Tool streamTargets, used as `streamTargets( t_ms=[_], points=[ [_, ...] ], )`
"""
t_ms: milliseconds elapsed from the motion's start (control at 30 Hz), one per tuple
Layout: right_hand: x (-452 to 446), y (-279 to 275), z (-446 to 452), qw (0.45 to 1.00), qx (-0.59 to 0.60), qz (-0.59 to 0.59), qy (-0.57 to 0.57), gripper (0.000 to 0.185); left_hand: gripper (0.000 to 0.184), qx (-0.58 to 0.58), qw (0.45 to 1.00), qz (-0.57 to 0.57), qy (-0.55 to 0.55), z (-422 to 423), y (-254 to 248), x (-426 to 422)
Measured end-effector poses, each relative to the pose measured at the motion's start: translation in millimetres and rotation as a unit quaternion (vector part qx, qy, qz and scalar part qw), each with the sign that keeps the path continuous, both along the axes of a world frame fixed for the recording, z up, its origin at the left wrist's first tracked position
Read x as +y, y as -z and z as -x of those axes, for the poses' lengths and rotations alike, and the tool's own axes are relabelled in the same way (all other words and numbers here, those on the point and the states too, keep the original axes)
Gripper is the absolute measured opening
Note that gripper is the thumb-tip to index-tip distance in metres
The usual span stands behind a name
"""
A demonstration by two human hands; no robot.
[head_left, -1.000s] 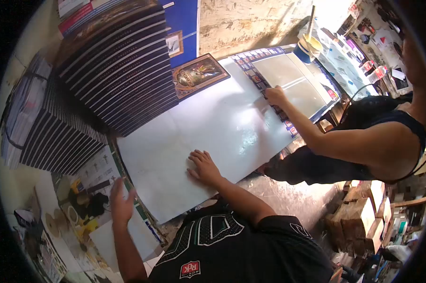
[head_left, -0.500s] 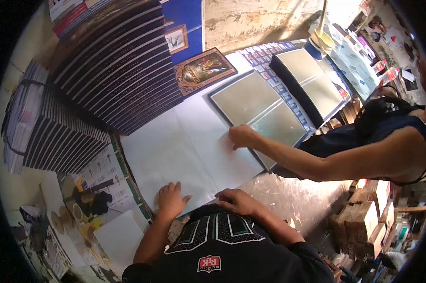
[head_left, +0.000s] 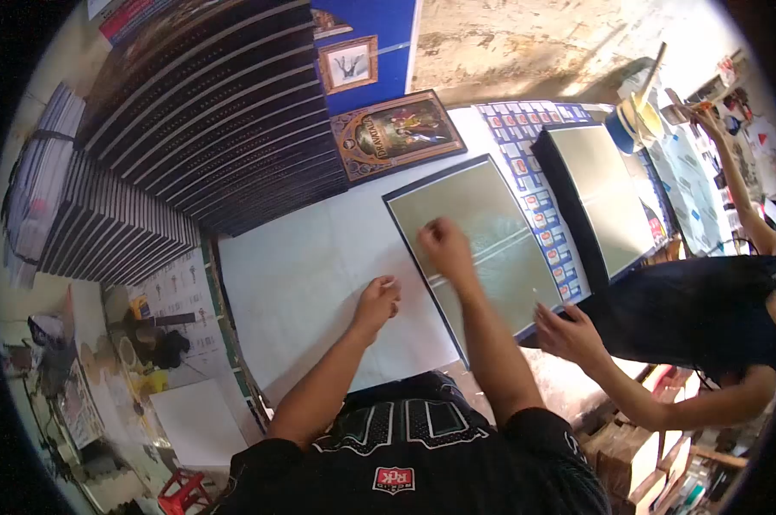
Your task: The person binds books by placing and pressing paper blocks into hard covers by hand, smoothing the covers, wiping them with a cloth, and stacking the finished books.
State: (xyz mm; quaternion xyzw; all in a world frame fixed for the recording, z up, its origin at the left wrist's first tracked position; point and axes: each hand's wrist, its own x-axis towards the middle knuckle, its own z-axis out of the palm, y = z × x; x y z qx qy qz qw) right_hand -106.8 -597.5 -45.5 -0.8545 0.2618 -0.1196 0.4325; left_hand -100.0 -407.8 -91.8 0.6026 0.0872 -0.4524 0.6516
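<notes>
Right hand (head_left: 445, 247) blurred, fingers curled; grip or contact can't be told. Left hand (head_left: 377, 307) half-curled, some fingertips hidden, hold also unclear, above white sheet (head_left: 310, 266). Dark-edged panel (head_left: 501, 257) beneath right fingers, right of left's; near part hidden by forearm.

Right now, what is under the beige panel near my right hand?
A white surface shows beside the beige panel and seems to continue beneath. Whatever lies under its middle is covered and cannot be seen.
</notes>
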Motion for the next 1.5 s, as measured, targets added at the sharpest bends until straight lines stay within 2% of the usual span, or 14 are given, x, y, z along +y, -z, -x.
streamTargets(
  t_ms=[133,233,367,500,567,633,867,1000,1100,1167,1233,1333,1433,1500],
  points=[
    [-160.4,46.3,-39.7,0.987,0.027,0.117,0.104,0.034,0.039,0.007,0.999,-0.004,-0.043,-10.5,-7.5,-35.6],
    [-261.2,62.1,-18.1,0.926,0.211,0.297,0.095,0.051,0.027,0.042,0.996,0.024,-0.074,-29.0,2.3,-50.9],
    [-323.0,115.6,-3.8,0.927,0.307,0.214,0.014,0.063,0.018,0.128,0.979,0.096,-0.122,-41.5,15.6,-62.7],
    [-283.7,80.5,16.2,0.952,0.272,0.14,-0.009,0.048,0.017,0.138,0.982,0.051,-0.121,-49.4,10.4,-57.4],
    [-282.8,96.7,36.1,0.972,0.233,-0.023,-0.019,0.022,0.013,0.091,0.985,0.055,-0.137,-44.3,10.4,-39.9],
    [-235.7,63.1,46.1,0.975,0.215,-0.055,0.004,0.012,0.015,0.065,0.986,0.052,-0.141,-44.8,-0.1,-20.0],
    [-92.2,64.1,19.4,0.996,0.023,-0.043,-0.072,0.02,0.02,-0.094,0.958,-0.044,-0.266,-54.5,-26.9,101.7],
    [8.6,49.2,-38.2,0.994,0.024,-0.048,-0.097,0.027,0.023,-0.199,0.929,-0.109,-0.293,-96.9,-19.1,182.4],
    [20.7,98.0,-73.1,0.989,-0.033,-0.065,-0.127,0.026,0.033,-0.241,0.925,-0.161,-0.246,-115.0,-36.6,220.4],
    [31.0,75.6,-76.6,0.987,0.005,-0.044,-0.157,0.026,0.033,-0.319,0.884,-0.267,-0.211,-112.4,-41.9,250.3],
    [28.1,66.8,-66.1,0.985,-0.056,-0.039,-0.157,0.026,0.026,-0.417,0.836,-0.247,-0.256,-82.5,-85.9,283.4],
    [31.6,46.8,-44.5,0.986,-0.058,0.101,-0.12,0.02,0.013,-0.559,0.695,-0.321,-0.319,-9.5,-127.4,375.2],
    [97.8,0.7,-21.4,0.986,-0.056,0.132,-0.089,0.019,0.013,-0.449,0.619,-0.473,-0.438,82.2,-141.4,473.6],
    [162.7,-1.8,-12.0,0.969,-0.074,0.123,-0.201,0.012,0.01,-0.454,0.521,-0.601,-0.401,137.5,-138.6,528.5]
  ],
)
